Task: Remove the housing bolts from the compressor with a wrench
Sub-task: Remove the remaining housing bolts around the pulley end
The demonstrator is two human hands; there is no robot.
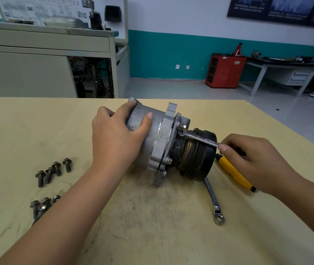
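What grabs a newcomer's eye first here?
The grey cast-metal compressor with a black grooved pulley lies on the pale wooden table, gripped by the left hand. Next comes the slim silver wrench that the right hand pinches, its head at the flange beside a bolt. Then the dark loose flanged bolts in two clusters at the table's left, and a yellow-handled tool partly behind the right hand.

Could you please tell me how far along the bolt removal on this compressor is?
Done: several loose bolts lie on the table, left. In hand: the left hand grips the compressor while the right hand holds a wrench at a top flange bolt. Left: that bolt plus at least two lower flange bolts, seated.
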